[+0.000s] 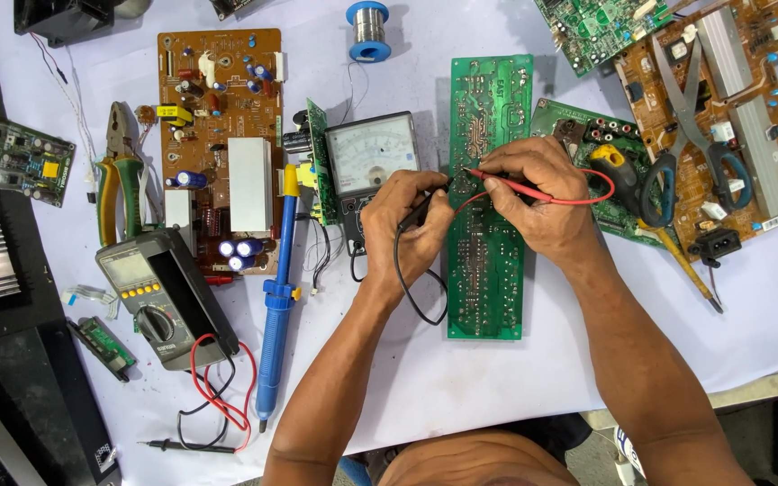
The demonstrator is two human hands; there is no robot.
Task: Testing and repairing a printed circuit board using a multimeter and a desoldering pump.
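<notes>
A long green circuit board (488,270) lies solder side up in the middle of the white table. My right hand (538,193) pinches a red test probe (506,183) whose tip touches the board's upper part. My left hand (407,229) grips a black test probe (425,209) at the board's left edge, its black lead (407,288) looping down. An analogue meter (369,162) with a white dial stands just left of the board, behind my left hand.
A brown circuit board (218,117), pliers (119,171), a digital multimeter (159,297) with leads and a blue desoldering pump (276,297) lie left. A solder spool (368,29) sits at the back. More boards and scissors (691,135) lie right.
</notes>
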